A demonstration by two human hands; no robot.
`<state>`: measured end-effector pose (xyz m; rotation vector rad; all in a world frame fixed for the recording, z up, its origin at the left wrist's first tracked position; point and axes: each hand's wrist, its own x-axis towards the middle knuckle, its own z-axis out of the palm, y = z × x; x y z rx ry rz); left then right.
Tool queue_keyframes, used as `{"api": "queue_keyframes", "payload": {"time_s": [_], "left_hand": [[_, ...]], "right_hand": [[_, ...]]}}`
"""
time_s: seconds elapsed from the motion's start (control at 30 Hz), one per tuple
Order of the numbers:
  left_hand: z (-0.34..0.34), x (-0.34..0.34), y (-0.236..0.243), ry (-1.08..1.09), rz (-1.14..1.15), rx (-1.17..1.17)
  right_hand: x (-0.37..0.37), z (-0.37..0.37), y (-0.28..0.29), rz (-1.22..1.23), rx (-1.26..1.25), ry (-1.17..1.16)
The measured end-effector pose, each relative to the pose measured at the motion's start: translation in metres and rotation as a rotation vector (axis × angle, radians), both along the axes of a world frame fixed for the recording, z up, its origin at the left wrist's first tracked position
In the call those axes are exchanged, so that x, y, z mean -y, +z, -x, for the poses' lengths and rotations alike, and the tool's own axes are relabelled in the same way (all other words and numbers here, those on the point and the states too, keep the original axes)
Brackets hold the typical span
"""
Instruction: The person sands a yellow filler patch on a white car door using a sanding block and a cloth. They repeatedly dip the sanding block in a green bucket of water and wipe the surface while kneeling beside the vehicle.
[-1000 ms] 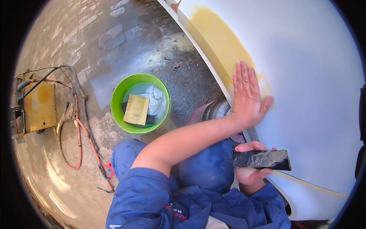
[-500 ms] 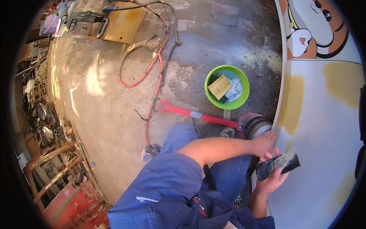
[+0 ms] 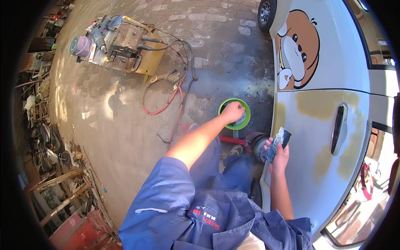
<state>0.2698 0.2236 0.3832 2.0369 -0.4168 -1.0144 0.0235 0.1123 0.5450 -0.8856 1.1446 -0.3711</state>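
Note:
My left hand [image 3: 232,112] is closed inside the rim of the green bucket [image 3: 246,124], its fingers on a wet grey-blue cloth [image 3: 239,121]. How much of the cloth is in the grip is hidden. In front of the white car door [image 3: 304,166], my right hand [image 3: 280,157] is wrapped round a dark sanding block [image 3: 276,146]. Whitish wet residue smears the block's upward face. It is tilted and held apart from the door panel. Tan filler patches [image 3: 318,105] cover parts of the door around its dark handle [image 3: 339,129].
A red jack handle [image 3: 231,141] lies low beside my legs, near a round wheel-like part [image 3: 258,146]. Red and black hoses [image 3: 166,106] loop over the floor to a yellow machine [image 3: 152,54] carrying tools and a purple tub [image 3: 81,46]. Scrap [image 3: 54,141] lines the left side.
My left hand has gone from beside the sanding block over to the bucket and down onto the cloth. The right hand keeps the block, now turned more upright. The view has shifted.

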Motion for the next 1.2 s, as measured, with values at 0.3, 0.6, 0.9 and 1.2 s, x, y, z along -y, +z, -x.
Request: {"api": "queue_keyframes", "payload": {"time_s": [0.3, 0.6, 0.9, 1.2], "left_hand": [[-0.170, -0.015, 0.008, -0.008, 0.007, -0.409], [-0.382, -0.149, 0.005, 0.018, -0.330, 0.006], [-0.535, -0.251, 0.002, -0.334, -0.847, 0.113], [-0.584, -0.116, 0.129, -0.306, -0.951, -0.588]], "right_hand": [[-0.003, -0.117, -0.035, 0.465, -0.271, -0.024], [-0.035, -0.121, -0.086, -0.025, -0.543, -0.128], [-0.074, -0.162, -0.082, -0.804, 0.127, -0.785], [-0.020, -0.272, -0.006, -0.888, -0.129, -0.512]]}}
